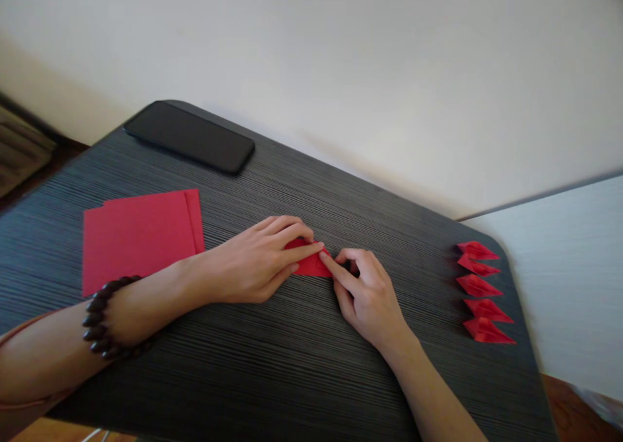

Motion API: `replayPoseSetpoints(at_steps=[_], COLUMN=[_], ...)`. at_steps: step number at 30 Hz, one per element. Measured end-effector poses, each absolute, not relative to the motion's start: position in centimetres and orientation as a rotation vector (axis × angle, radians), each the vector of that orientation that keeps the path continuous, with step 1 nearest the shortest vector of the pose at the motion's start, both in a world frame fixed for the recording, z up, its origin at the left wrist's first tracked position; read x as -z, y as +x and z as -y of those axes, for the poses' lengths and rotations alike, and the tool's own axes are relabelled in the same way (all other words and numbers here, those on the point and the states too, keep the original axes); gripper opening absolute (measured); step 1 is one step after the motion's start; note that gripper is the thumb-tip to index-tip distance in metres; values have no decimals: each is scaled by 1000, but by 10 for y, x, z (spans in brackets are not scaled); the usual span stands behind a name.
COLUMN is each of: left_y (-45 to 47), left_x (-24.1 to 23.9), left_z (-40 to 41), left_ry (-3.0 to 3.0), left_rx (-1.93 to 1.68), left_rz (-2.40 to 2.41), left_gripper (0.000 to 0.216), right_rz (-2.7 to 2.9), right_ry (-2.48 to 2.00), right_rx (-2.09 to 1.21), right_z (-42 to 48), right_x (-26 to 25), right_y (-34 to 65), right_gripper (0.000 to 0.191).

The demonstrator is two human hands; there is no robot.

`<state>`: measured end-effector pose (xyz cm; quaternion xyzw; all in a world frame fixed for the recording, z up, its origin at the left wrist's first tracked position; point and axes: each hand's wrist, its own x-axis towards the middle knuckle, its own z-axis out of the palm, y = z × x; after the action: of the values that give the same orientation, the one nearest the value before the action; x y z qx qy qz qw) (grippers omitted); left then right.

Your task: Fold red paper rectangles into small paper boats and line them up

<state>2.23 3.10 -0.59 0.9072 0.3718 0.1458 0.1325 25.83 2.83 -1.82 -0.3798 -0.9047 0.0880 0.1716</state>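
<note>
A small folded piece of red paper (311, 265) lies on the dark striped table (272, 364) near its middle. My left hand (253, 263), with a dark bead bracelet on the wrist, rests over the paper's left part with its fingers laid flat and pressing on it. My right hand (365, 293) is at the paper's right end, fingers curled and the index fingertip pressing the fold. Both hands touch the same piece; most of it is hidden under my fingers.
A stack of flat red paper sheets (139, 237) lies at the left. A black phone (189, 135) lies face up at the far left corner. Several finished red folded pieces (481, 293) sit in a column by the right edge. A pale wall stands behind.
</note>
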Motion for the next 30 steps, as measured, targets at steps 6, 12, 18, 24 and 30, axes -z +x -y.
replayPoseSetpoints(at_steps=[6,12,18,24,30], left_y=[22,22,22,23,27], left_x=[7,6,6,5,2], left_z=[-32,-33,-32,-31,-29], left_ry=[2653,2654,2665,2693,2716], left_rx=[-390,-406,-390,-359,-323], left_rz=[-1093,-1086,-1088,-1107,-1148], left_gripper=[48,46,46,48,44], right_rz=[2576,2569,2567,2584,2592], right_ry=[-1073,-1049,-1056,-1080,-1072], right_rx=[-273,-295,-298,-286,-268], right_z=[-29,-31,-31,-31,-30], right_x=[19,19,19,16,16], right_y=[259,260,260,258,259], right_gripper=[41,41,41,39,40])
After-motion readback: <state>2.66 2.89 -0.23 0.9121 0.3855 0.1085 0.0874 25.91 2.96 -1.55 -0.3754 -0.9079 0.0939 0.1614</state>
